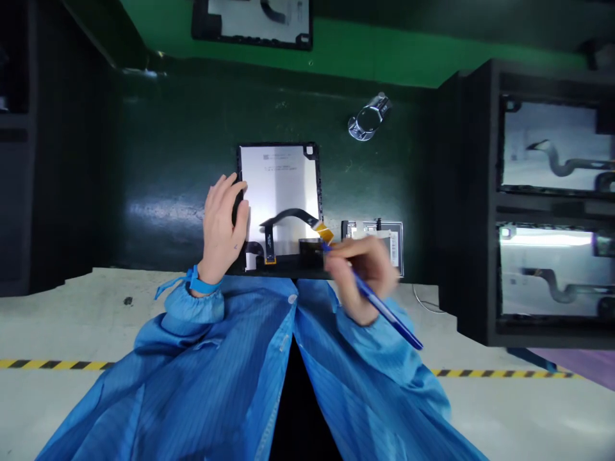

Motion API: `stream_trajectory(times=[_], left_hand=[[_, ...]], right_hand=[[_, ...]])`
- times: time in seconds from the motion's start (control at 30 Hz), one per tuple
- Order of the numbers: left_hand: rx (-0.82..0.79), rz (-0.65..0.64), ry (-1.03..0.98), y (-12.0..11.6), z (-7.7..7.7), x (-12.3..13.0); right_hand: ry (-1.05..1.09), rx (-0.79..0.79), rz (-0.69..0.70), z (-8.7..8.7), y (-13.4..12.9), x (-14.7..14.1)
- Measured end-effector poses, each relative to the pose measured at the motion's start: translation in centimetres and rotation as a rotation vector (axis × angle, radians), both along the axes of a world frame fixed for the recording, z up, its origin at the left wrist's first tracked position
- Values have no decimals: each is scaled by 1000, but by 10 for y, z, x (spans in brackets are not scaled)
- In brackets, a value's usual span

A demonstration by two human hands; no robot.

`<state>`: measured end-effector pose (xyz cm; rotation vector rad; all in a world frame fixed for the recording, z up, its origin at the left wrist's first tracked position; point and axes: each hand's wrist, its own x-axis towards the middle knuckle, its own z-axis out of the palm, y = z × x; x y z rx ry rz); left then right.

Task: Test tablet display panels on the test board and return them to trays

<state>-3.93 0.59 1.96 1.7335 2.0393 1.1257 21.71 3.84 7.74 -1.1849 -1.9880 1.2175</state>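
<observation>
A tablet display panel lies on the dark green bench with its silvery back up and a black frame around it. A black ribbon cable curves over its lower part, with an orange end at the right. My left hand rests along the panel's left edge, fingers stretched out and thumb apart. Slightly blurred, my right hand grips a blue pen. The pen's upper end is close to the orange cable end; whether they touch I cannot tell. Behind that hand lies a flat part with a white label, partly hidden.
A shiny metal and clear object stands at the back right of the bench. Another display panel lies at the far edge. On the right, a black rack holds panels with ribbon cables. Dark racking borders the left side.
</observation>
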Motion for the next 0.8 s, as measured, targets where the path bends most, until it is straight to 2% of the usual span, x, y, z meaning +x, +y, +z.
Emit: stream_trajectory(times=[0.17,0.3,0.57,0.7,0.8], left_hand=[[-60,-52,72,1,-13,0],[-69,-51,58,1,-14,-2],[-111,-59,87,1,-10,-2],[-115,-59,94,2,-10,-3],[-111,-70,125,0,-10,-3]], right_hand=[[-21,-4,-22,-29,-12,-48],[21,131,-108,-44,-22,-67],[-21,317,-77,-50,-22,-71],[-6,266,-152,-55,-24,-68],[85,209,-203,-57,-27,-61]])
